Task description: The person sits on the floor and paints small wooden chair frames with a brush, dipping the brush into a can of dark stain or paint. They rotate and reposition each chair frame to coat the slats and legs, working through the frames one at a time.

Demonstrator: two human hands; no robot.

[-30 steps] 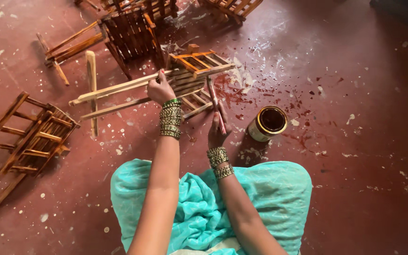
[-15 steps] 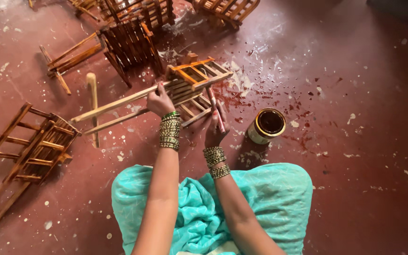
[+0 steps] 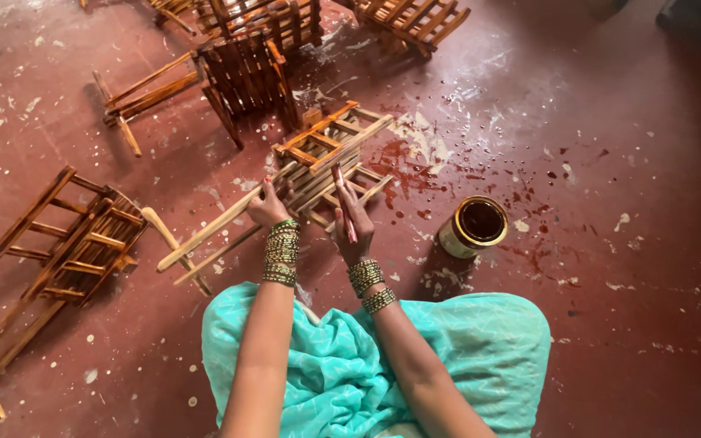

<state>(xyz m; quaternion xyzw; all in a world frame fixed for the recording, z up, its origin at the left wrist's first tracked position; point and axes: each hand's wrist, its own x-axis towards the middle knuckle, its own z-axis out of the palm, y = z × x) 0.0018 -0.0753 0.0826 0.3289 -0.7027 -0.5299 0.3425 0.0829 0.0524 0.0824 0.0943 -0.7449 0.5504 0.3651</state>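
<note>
Right hand (image 3: 356,231) closed around a thin brush (image 3: 342,203) pointing away from her onto the wooden frame (image 3: 318,162), left hand (image 3: 269,207) clamped on that frame's long rail running down-left, open tin (image 3: 474,225) just right of the brush hand.

Wooden rack (image 3: 318,174): bare slats, part pale and matt, part orange-brown with a stained sheen. Brush (image 3: 344,207): thin reddish handle. Tin can (image 3: 472,226): shiny metal rim, glossy dark liquid inside. Floor (image 3: 626,122): dull red, rough, paint-flecked. Cloth (image 3: 480,341): soft teal fabric. Bangles (image 3: 282,251): metallic gold-green.
</note>
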